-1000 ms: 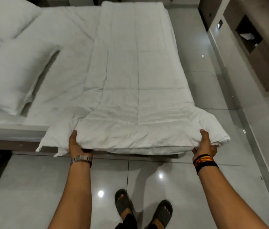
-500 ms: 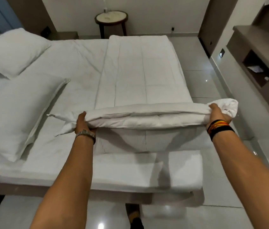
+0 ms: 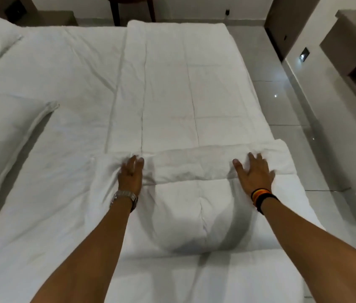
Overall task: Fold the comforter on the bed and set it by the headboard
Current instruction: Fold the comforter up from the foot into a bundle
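**Fold pass in hand: near end laid over, both palms flat on it**

Comforter (image 3: 168,101) lies as a long strip down the right half of the bed (image 3: 48,68), running from the near edge to the far one; near end is doubled back onto the strip, folded edge lying crosswise at about mid-bed; fold looks puffy, right corner overhangs the strip's side slightly.

Left hand (image 3: 130,177) rests palm down on the left part of the fold, fingers (image 3: 133,164) extended and close together, gripping nothing; right hand (image 3: 253,173) rests palm down on the right part, fingers (image 3: 251,159) spread, gripping nothing; both blurred at the tips, so exact contact there is unclear; watch (image 3: 123,196) on left wrist, banded wristband (image 3: 261,196) on right.

Pillows (image 3: 6,136) sit at the left side of the view, so the headboard is presumably off frame left; not visible.

Judgement: step is pressing the first lengthwise fold flat; task roughly midway; strip is folded widthwise, length is not reduced enough yet.

Next move likely calls for: re-grip at both corners of the doubled end, symmetric pinch; carry it over again toward the far end, keeping edges aligned; then lift the bundle and shift it left beside the pillows.

Risk: filling is bulky, layers may slide or spring open when palms lift.
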{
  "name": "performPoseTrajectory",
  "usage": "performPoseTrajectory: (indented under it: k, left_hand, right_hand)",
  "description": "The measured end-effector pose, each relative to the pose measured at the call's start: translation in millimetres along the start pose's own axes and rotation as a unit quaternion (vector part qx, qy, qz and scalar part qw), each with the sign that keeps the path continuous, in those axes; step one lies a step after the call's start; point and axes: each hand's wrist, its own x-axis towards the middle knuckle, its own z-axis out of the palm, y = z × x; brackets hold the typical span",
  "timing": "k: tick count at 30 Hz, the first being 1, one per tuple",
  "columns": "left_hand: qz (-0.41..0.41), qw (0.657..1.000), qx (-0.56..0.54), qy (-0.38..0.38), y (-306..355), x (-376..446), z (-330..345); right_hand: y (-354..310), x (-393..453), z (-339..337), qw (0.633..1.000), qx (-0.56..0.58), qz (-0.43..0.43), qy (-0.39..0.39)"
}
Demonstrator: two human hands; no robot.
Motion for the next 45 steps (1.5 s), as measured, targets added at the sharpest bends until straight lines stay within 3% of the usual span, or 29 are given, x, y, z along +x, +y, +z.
performPoseTrajectory:
  k: [3,6,9,12,16,19,21,24,28,33,40,45]
  left_hand:
    - [0.108,0.956,0.272,0.009,-30.2,13.3,27.4]
    - [0.152,0.920,0.359,0.042,-56.8,30.7,48.5]
    - [0.156,0.904,0.395,0.045,-69.0,40.6,56.1]
    - [0.127,0.916,0.380,0.024,-62.6,23.7,52.0]
    - [0.136,0.920,0.368,-0.022,-58.7,-56.6,41.7]
    - [0.130,0.916,0.378,-0.043,-69.8,-118.7,45.0]
    - [0.048,0.940,0.337,0.020,-72.2,-149.1,48.6]
    - [-0.142,0.961,0.189,0.140,-64.0,-169.8,53.4]
    - [-0.341,0.912,-0.033,0.225,-52.5,-172.8,55.1]
    - [-0.318,0.887,-0.209,0.262,-71.0,-160.7,58.8]
    - [-0.201,0.894,-0.260,0.306,-94.9,-162.5,61.9]
    - [-0.196,0.888,-0.277,0.311,-65.5,-162.8,41.7]
  right_hand:
    - [15.2,17.9,33.5,0.996,-0.088,-0.012,0.030]
    - [29.6,32.3,66.6,0.991,-0.127,-0.014,0.032]
    - [33.1,42.7,76.9,0.991,-0.131,-0.011,0.011]
    - [38.5,27.2,57.2,0.995,-0.087,-0.034,-0.015]
    - [55.8,-41.1,16.9,0.988,-0.082,-0.112,-0.064]
    - [81.6,-87.8,5.7,0.991,-0.087,-0.081,-0.068]
    - [96.0,-112.7,4.9,0.999,-0.028,0.004,-0.023]
    - [102.1,-133.2,6.5,0.984,0.109,0.131,0.047]
    - [106.6,-133.1,5.1,0.907,0.285,0.300,0.081]
    - [123.4,-122.1,23.7,0.884,0.354,0.289,0.098]
    - [140.1,-106.7,46.8,0.850,0.410,0.274,0.186]
    - [119.2,-109.6,19.6,0.824,0.448,0.267,0.220]
